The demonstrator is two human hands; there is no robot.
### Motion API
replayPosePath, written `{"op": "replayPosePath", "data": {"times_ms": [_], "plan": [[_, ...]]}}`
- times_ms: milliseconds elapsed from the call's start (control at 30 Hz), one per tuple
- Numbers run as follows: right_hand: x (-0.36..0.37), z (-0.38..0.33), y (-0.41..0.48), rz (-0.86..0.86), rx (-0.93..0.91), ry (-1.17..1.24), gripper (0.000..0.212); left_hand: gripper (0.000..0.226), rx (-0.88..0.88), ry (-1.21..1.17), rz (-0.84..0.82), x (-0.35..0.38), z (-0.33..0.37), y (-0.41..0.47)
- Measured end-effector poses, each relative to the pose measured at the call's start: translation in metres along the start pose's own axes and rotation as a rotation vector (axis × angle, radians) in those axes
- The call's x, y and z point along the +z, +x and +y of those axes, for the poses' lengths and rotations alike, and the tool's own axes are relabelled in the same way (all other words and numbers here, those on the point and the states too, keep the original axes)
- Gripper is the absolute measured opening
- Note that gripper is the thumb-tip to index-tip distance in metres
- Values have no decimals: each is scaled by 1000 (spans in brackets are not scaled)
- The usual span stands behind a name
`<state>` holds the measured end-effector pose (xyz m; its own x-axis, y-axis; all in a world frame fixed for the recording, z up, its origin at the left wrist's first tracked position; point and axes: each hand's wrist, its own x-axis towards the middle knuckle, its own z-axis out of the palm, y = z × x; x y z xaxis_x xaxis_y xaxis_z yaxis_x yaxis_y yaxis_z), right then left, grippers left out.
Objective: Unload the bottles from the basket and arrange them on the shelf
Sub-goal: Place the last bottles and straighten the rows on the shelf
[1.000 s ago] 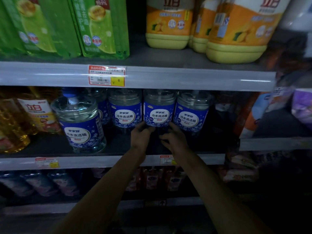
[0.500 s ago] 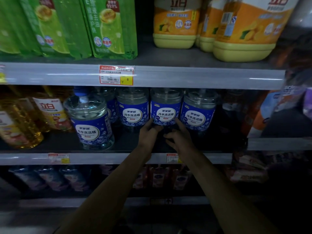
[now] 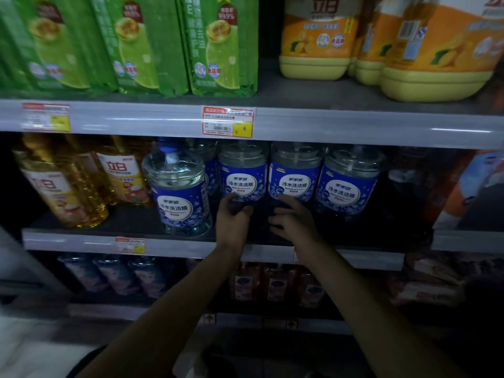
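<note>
Down on the middle shelf (image 3: pixel 81 242), blue-labelled bottles stand upright: a front bottle (image 3: pixel 181 192) is near the rim, and further back three stand in a row, side by side, labels facing out. The left grip (image 3: pixel 234 218) curls round the foot of the left bottle (image 3: pixel 242 173), with the thumb on the label's lower edge and the fingers bent in front of the dim base. The right grip (image 3: pixel 296 222) is spread and holds nothing. Its forefinger (image 3: pixel 285 199) reaches the foot of the middle bottle (image 3: pixel 296 173), though I cannot tell in the dark whether it touches. The right bottle (image 3: pixel 349 184) stands just beside that one. Yellow bottles (image 3: pixel 62 186) stand at the left. Green packs (image 3: pixel 223 45) and orange jugs (image 3: pixel 316 36) fill the upper shelf (image 3: pixel 354 124).
</note>
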<state>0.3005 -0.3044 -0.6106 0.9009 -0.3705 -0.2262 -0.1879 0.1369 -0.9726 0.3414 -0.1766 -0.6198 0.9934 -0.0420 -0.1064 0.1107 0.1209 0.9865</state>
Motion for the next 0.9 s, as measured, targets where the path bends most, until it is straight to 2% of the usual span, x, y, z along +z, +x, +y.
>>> {"op": "replayPosePath", "data": {"times_ms": [167, 400, 600, 900], "plan": [[22, 2, 0, -77, 35, -28, 75, 63, 34, 3, -59, -19, 3, 7], [49, 11, 9, -111, 23, 96, 91, 63, 45, -22, -137, -22, 3, 17], [62, 17, 14, -12, -18, 133, 89, 55, 105, 13, -126, -16, -3, 21], [53, 13, 9, -56, -46, 63, 87, 55, 97, 28, -134, -16, 1, 19]]}}
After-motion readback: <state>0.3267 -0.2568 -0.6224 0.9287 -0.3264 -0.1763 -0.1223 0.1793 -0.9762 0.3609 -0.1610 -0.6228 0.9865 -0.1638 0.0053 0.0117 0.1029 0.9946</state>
